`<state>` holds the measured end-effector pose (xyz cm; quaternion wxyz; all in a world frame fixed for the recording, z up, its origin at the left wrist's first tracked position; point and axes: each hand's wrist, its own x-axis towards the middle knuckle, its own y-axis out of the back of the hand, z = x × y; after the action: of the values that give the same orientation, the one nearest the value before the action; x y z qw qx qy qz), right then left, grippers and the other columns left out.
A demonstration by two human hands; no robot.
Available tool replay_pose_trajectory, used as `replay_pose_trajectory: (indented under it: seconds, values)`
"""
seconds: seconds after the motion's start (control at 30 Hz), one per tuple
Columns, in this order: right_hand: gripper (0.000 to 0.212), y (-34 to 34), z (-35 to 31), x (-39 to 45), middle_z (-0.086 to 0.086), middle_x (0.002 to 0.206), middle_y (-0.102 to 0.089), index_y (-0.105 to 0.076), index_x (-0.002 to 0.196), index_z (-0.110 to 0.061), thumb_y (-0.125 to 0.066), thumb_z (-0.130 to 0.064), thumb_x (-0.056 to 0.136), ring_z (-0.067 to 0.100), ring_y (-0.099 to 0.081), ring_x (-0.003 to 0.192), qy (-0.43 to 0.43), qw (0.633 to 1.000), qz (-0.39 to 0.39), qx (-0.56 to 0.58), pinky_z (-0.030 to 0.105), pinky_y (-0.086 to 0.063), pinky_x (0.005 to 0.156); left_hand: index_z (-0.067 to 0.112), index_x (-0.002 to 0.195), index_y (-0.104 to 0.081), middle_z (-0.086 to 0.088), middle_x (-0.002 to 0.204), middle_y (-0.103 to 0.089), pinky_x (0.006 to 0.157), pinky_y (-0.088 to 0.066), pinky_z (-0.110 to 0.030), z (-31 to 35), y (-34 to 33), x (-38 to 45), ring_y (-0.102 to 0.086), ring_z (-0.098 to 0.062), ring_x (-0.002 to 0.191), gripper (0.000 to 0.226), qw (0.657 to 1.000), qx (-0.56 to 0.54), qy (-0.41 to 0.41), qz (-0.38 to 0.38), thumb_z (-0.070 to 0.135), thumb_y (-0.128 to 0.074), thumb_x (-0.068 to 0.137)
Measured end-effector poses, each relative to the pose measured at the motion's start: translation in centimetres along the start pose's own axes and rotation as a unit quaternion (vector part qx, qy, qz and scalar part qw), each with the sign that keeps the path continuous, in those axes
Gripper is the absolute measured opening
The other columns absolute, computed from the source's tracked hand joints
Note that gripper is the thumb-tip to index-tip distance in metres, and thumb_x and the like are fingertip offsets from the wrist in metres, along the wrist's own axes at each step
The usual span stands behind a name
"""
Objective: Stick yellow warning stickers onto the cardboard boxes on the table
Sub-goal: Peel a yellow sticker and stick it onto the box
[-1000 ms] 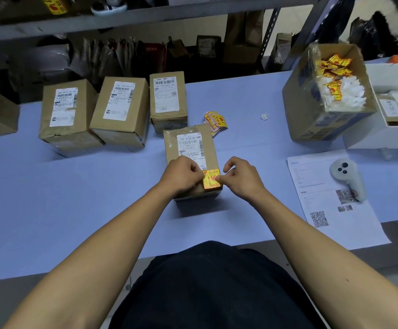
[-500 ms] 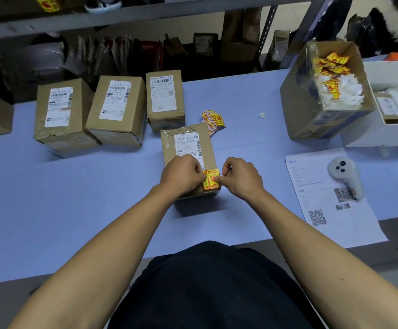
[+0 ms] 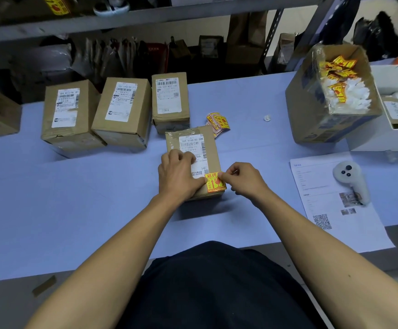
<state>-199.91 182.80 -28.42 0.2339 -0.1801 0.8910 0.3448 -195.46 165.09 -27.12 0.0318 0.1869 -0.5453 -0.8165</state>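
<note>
The yellow warning sticker (image 3: 214, 183) is seen on the near right corner of the top face of the nearest cardboard box (image 3: 194, 160), just below the white shipping label (image 3: 194, 150) and partly over its lower edge. The sticker appears almost flat, but it cannot be told whether every edge is already pressed down. The left hand (image 3: 178, 175) is laid on the box top with the fingers bent and pressed together, its thumb touching the left edge of the sticker, so the box is held steady. The right hand (image 3: 241, 179) is curled, and its thumb and forefinger are closed at the right edge of the sticker; whether the edge is pinched or only pushed down cannot be told. This box is judged to be nearly finished, with only the smoothing left. Behind it, 3 more boxes (image 3: 122, 110) stand in a row on the blue table (image 3: 74, 210), and no yellow sticker is visible on their top faces, so they are judged to be waiting. A small pile of loose stickers (image 3: 218, 122) lies just beside the nearest box, at its far right corner, which seems enough for them. Further right, an open carton (image 3: 330, 96) holding yellow stickers and white paper scraps is seen.
</note>
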Motion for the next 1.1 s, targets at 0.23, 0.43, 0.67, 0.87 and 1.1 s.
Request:
replay_pose_trajectory:
  seconds: [0.23, 0.43, 0.67, 0.87, 1.1]
  values:
    - [0.029, -1.1, 0.8, -0.1, 0.006, 0.076, -0.059, -0.055, 0.082, -0.012, -0.076, -0.033, 0.086, 0.018, -0.058, 0.067, -0.006, 0.991, -0.036, 0.127, 0.036, -0.055, 0.066, 0.020, 0.153, -0.030, -0.005, 0.165, -0.001, 0.120, -0.018, -0.040, -1.1, -1.7, -1.2, -0.004, -0.028, 0.151, 0.084, 0.988, -0.148, 0.034, -0.016, 0.043, -0.072, 0.084]
    - [0.036, -0.8, 1.7, 0.1, 0.006, 0.088, -0.061, -0.057, 0.097, -0.011, -0.079, -0.035, 0.083, 0.015, -0.060, 0.074, 0.010, 0.988, -0.087, 0.124, 0.030, -0.052, 0.067, 0.025, 0.156, -0.023, 0.003, 0.166, 0.010, 0.122, -0.015, -0.042, -1.6, -2.8, -1.4, 0.004, -0.025, 0.153, 0.096, 0.986, -0.167, 0.024, -0.013, 0.052, -0.074, 0.080]
    - [0.030, -1.1, 1.9, 0.2, 0.005, 0.090, -0.061, -0.058, 0.098, -0.007, -0.071, -0.033, 0.090, 0.015, -0.062, 0.075, 0.009, 0.984, -0.076, 0.163, 0.029, -0.056, 0.068, 0.027, 0.157, -0.018, 0.005, 0.165, 0.014, 0.120, -0.018, -0.042, -1.6, -2.7, -1.3, 0.002, -0.025, 0.152, 0.109, 0.986, -0.165, 0.016, -0.027, 0.056, -0.079, 0.072]
    - [0.025, -0.8, 2.2, 0.2, 0.005, 0.087, -0.062, -0.060, 0.095, -0.007, -0.073, -0.027, 0.089, 0.016, -0.062, 0.075, 0.002, 0.979, -0.095, 0.180, 0.034, -0.057, 0.077, 0.027, 0.157, -0.018, 0.007, 0.165, 0.015, 0.120, -0.017, -0.037, -1.9, -2.6, -1.4, -0.002, -0.023, 0.151, 0.112, 0.985, -0.168, 0.007, -0.026, 0.056, -0.081, 0.070]
    - [0.028, -1.2, 1.7, 0.3, 0.006, 0.083, -0.064, -0.058, 0.086, -0.008, -0.056, -0.033, 0.100, 0.017, -0.058, 0.074, 0.016, 0.980, -0.087, 0.177, 0.035, -0.056, 0.075, 0.029, 0.157, -0.018, 0.009, 0.165, 0.015, 0.120, -0.018, -0.038, -2.1, -2.8, -1.4, -0.002, -0.022, 0.152, 0.111, 0.985, -0.172, 0.007, -0.026, 0.057, -0.080, 0.070]
